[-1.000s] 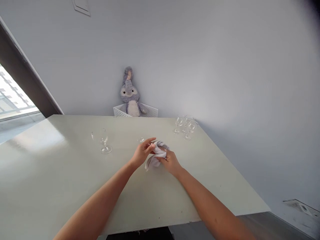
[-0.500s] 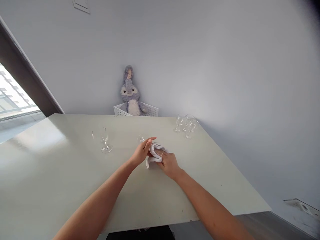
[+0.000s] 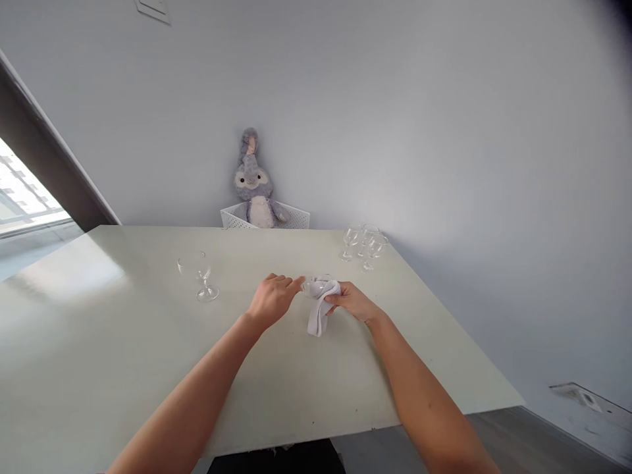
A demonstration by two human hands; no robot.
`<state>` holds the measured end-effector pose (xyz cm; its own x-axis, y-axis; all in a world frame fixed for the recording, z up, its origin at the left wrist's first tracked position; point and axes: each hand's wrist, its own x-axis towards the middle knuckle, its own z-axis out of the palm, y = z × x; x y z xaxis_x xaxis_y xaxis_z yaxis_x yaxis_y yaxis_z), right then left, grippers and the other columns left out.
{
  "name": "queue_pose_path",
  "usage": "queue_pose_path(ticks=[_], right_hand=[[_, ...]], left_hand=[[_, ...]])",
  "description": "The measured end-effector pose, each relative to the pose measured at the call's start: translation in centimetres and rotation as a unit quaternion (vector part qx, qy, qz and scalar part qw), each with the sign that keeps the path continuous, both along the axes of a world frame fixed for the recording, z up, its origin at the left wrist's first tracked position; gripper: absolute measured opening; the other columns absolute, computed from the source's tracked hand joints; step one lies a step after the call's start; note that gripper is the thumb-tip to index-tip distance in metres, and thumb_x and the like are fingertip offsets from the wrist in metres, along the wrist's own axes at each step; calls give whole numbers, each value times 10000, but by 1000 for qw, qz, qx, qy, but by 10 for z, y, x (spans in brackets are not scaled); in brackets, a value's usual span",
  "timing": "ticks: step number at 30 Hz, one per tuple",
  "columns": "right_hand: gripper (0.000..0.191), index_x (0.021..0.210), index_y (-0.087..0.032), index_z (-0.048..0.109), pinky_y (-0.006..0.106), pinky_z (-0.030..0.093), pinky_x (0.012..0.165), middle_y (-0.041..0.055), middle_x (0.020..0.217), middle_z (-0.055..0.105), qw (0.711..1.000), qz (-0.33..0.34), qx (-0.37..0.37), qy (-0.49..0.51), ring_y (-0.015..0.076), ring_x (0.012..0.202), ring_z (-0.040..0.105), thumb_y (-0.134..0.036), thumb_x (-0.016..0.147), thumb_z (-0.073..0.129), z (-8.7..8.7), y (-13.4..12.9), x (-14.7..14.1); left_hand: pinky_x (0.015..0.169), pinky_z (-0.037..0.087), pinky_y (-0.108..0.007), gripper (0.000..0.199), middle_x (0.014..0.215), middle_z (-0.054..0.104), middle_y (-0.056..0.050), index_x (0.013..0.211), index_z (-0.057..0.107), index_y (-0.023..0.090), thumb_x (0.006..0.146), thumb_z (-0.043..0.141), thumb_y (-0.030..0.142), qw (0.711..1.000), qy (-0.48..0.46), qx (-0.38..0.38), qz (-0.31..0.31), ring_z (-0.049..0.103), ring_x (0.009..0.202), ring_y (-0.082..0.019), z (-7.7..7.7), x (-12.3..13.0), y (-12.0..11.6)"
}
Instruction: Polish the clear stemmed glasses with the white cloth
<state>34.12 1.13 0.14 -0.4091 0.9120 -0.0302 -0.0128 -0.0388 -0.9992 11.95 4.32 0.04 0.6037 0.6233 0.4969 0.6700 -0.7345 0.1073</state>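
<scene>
Over the middle of the table, my left hand (image 3: 274,301) is closed, its fingers curled at the near end of a clear stemmed glass (image 3: 310,287). The stem and foot of that glass are hidden behind the hand. My right hand (image 3: 354,302) pinches a white cloth (image 3: 318,317), which is folded against the bowl of the glass and hangs down in front. To the left stands another clear stemmed glass (image 3: 203,280), upright on its foot and apart from my hands.
Three stemmed glasses (image 3: 368,247) stand close together near the far right corner of the pale table (image 3: 148,368). Beyond the far edge, a grey plush toy (image 3: 254,184) sits in a white perforated basket (image 3: 296,218) against the wall.
The left hand has rolled over, so its back now faces up. My right hand has drawn out of the bundle to the right, and the cloth now hangs lower from the glass.
</scene>
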Motion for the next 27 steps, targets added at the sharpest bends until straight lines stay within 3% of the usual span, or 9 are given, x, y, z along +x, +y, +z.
queue_pose_path(ticks=[7, 10, 12, 14, 16, 19, 23, 25, 27], right_hand=[[280, 819, -151, 652, 305, 487, 596, 34, 740, 644, 992, -118, 42, -28, 172, 675, 594, -385, 667, 662, -1, 7, 12], [310, 878, -163, 650, 344, 485, 644, 49, 803, 648, 970, -220, 92, -53, 198, 733, 593, -413, 696, 624, 2, 8, 20], [333, 952, -180, 646, 381, 464, 735, 64, 885, 653, 940, -272, 174, -108, 227, 829, 590, -421, 729, 590, 6, 4, 20], [368, 1039, -212, 629, 422, 394, 867, 78, 1022, 636, 902, -250, 285, -205, 259, 987, 547, -428, 746, 578, 9, -2, 10], [402, 1102, -250, 601, 457, 276, 977, 69, 1169, 576, 853, -170, 386, -308, 273, 1124, 462, -445, 751, 577, 11, -10, -6], [292, 1047, -282, 629, 460, 196, 1016, 28, 1250, 520, 813, -91, 436, -376, 249, 1159, 426, -409, 826, 488, 9, -17, -28], [279, 878, -241, 682, 374, 354, 896, 35, 1108, 610, 900, -149, 315, -260, 206, 1008, 522, -358, 856, 430, 5, -11, -25], [269, 853, -205, 678, 331, 420, 777, 44, 940, 660, 951, -199, 194, -133, 198, 872, 571, -392, 811, 491, 2, -4, -16], [261, 786, -179, 665, 300, 445, 653, 25, 746, 662, 965, -255, 50, 33, 180, 712, 584, -410, 759, 548, -2, 3, -13]], left_hand=[[631, 362, -279, 290, 709, 619, -13, 1038, 552, 226, 870, 371, 378, 997, 19, -74, -2, 561, 660, -156, 1, -3, -1], [609, 348, -281, 255, 674, 605, -16, 988, 566, 230, 874, 364, 335, 995, 16, -67, 69, 547, 620, -164, 0, -8, 4], [579, 333, -279, 246, 636, 587, -15, 937, 573, 228, 877, 352, 317, 992, 19, -62, 112, 527, 579, -163, -1, -12, 9], [563, 320, -278, 227, 613, 572, -13, 908, 571, 224, 873, 362, 304, 990, 28, -51, 129, 512, 553, -159, -3, -14, 11], [567, 316, -280, 195, 607, 565, -15, 873, 571, 207, 861, 390, 278, 992, 42, -29, 114, 507, 550, -155, -5, -11, 10], [576, 307, -283, 236, 588, 540, -27, 692, 549, 171, 851, 374, 179, 996, 78, 24, 34, 489, 551, -145, -8, -2, 2], [560, 294, -279, 307, 567, 499, -23, 663, 542, 161, 871, 317, 152, 991, 83, 89, -50, 453, 537, -131, -10, 9, -9], [558, 299, -277, 255, 571, 497, -12, 855, 583, 175, 886, 332, 210, 992, 59, 96, -55, 454, 536, -132, -13, 13, -11], [557, 311, -275, 269, 578, 503, -3, 1077, 535, 194, 888, 354, 254, 996, 18, 82, -27, 464, 536, -137, -19, 17, -12]])
